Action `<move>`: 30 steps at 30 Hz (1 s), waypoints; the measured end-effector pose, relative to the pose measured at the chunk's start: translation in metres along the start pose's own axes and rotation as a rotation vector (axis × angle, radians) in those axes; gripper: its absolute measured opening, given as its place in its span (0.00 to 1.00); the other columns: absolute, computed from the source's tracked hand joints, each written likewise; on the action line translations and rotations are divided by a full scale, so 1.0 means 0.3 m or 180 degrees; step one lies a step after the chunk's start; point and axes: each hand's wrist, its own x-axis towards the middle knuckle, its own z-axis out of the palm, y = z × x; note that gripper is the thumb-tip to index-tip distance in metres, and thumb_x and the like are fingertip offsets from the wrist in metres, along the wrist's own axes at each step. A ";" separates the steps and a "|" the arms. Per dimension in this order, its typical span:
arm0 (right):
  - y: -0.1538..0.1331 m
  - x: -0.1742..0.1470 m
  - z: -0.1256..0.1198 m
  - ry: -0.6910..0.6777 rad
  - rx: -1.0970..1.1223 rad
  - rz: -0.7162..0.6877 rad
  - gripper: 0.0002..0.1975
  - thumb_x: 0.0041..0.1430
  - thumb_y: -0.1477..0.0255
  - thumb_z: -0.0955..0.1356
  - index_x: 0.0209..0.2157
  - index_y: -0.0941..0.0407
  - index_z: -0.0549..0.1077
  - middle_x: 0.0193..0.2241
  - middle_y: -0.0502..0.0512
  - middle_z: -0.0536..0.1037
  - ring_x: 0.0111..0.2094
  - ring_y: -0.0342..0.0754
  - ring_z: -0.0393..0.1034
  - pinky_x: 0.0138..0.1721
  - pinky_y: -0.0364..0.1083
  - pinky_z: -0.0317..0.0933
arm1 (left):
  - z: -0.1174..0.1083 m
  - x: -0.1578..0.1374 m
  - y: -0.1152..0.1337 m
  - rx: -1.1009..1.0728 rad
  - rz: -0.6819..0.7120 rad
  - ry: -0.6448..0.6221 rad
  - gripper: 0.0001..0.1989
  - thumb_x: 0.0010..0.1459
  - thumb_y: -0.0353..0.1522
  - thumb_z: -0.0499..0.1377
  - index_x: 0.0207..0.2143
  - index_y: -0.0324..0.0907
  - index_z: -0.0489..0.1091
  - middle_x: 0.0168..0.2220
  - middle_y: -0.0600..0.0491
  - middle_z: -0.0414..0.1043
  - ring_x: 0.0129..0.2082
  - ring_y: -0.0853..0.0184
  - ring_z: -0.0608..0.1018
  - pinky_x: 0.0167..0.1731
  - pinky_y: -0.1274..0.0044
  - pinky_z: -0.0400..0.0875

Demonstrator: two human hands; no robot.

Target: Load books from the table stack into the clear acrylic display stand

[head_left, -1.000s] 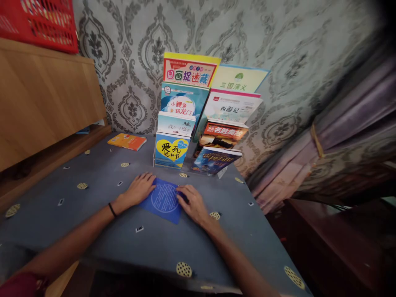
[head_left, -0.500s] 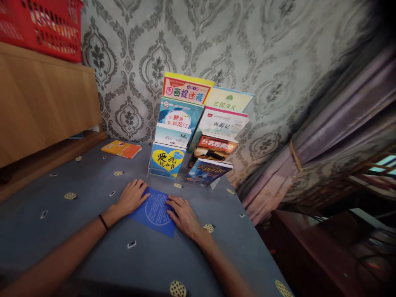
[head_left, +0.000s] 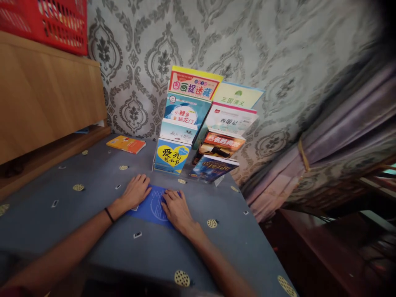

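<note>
A flat blue sheet (head_left: 151,215) with white print and a pale circle lies on the cloth-covered table. Whether it is a loose sheet or a thin book cover, I cannot tell. My left hand (head_left: 137,192) rests across its left side, fingers laid out and pointing away from me. Over its right part, my right hand (head_left: 177,209) presses down with its fingers spread, hiding much of the print. Just beyond my hands stands a clear display rack holding books in two stepped columns, with a blue book with a yellow heart (head_left: 172,157) at the front left.
An orange book (head_left: 126,144) lies at the back left, near a wooden cabinet (head_left: 52,95) topped by a red basket (head_left: 63,24). At the front right of the rack leans a dark blue book (head_left: 213,168). A tied curtain (head_left: 278,181) hangs past the table's right edge.
My right hand has slid left over the blue sheet and covers more of its print. My left hand stays on its left side. The whole view has shifted slightly.
</note>
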 end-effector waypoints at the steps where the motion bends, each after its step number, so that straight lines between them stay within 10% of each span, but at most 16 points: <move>1: -0.022 0.015 0.007 -0.0009 0.0011 -0.0012 0.15 0.68 0.72 0.63 0.52 0.57 0.73 0.55 0.64 0.75 0.59 0.58 0.66 0.63 0.65 0.51 | -0.006 -0.010 0.011 0.0043 0.0036 -0.0052 0.11 0.67 0.32 0.50 0.45 0.38 0.70 0.46 0.42 0.69 0.48 0.54 0.70 0.46 0.65 0.67; 12: -0.080 0.070 0.083 0.0129 0.0193 0.0030 0.19 0.68 0.71 0.61 0.57 0.57 0.70 0.55 0.64 0.73 0.55 0.58 0.65 0.55 0.58 0.61 | 0.018 -0.093 0.057 0.0043 0.0072 -0.0164 0.18 0.67 0.27 0.46 0.57 0.37 0.65 0.47 0.42 0.68 0.48 0.56 0.69 0.47 0.65 0.67; 30: -0.205 0.247 0.081 -0.0157 -0.0108 0.0248 0.20 0.70 0.67 0.60 0.58 0.59 0.68 0.46 0.67 0.71 0.47 0.59 0.63 0.45 0.55 0.58 | -0.036 -0.074 -0.077 -0.0109 -0.0484 -0.0411 0.19 0.62 0.22 0.47 0.48 0.39 0.72 0.46 0.44 0.70 0.48 0.59 0.73 0.44 0.70 0.71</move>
